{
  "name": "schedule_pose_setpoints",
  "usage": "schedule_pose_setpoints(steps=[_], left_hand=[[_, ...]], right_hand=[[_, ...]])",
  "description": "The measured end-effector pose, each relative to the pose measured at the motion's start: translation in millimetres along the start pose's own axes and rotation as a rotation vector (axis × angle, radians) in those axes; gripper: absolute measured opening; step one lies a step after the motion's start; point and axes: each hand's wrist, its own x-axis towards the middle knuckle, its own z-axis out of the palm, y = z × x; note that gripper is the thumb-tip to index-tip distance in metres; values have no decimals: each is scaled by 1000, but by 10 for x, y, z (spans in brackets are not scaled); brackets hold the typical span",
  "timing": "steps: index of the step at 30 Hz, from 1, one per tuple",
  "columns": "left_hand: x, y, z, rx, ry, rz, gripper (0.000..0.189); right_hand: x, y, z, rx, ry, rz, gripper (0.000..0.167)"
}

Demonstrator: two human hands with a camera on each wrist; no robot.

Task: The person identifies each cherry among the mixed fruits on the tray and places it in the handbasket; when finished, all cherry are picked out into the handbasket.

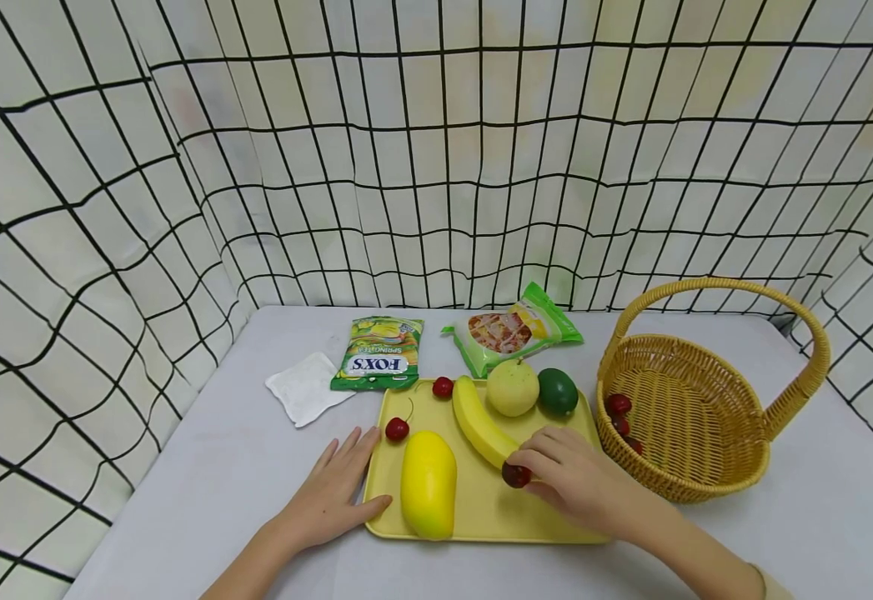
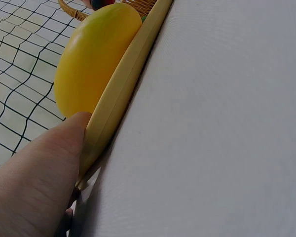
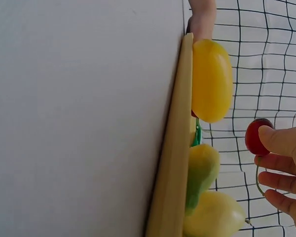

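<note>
My right hand (image 1: 573, 477) pinches a dark red cherry (image 1: 515, 476) above the tray, near the banana's lower end. In the right wrist view the cherry (image 3: 255, 139) sits between thumb and forefinger, its green stem hanging by the other fingers. Spread flat, my left hand (image 1: 331, 492) rests at the left edge of the yellow tray (image 1: 492, 518), its thumb on the rim. On the tray lie a yellow mango (image 1: 428, 485), a banana (image 1: 479, 423), a pale yellow pear (image 1: 513, 387), a dark green fruit (image 1: 558, 392) and two cherries (image 1: 397, 429).
Right of the tray stands a wicker basket (image 1: 687, 417) with a tall handle and several cherries (image 1: 619, 406) inside. Behind the tray are a green FOX'S bag (image 1: 379, 354) and a green-and-white snack packet (image 1: 507, 332). A white packet (image 1: 307, 389) lies left. Black netting (image 1: 436, 158) surrounds the table.
</note>
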Motion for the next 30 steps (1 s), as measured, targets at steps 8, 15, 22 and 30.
schedule_pose_setpoints(steps=[8,15,22,30], left_hand=[[-2,2,-3,1,1,0,90],[1,6,-3,-2,5,-3,90],[3,7,1,-2,-1,-5,90],[2,1,-3,2,-2,-2,91]], right_hand=[[-52,78,-127,-51,17,22,34],[-114,147,-221,-89,26,55,33],[-202,205,-329,-109,22,103,33],[-321,292,-385,-148,60,107,45]])
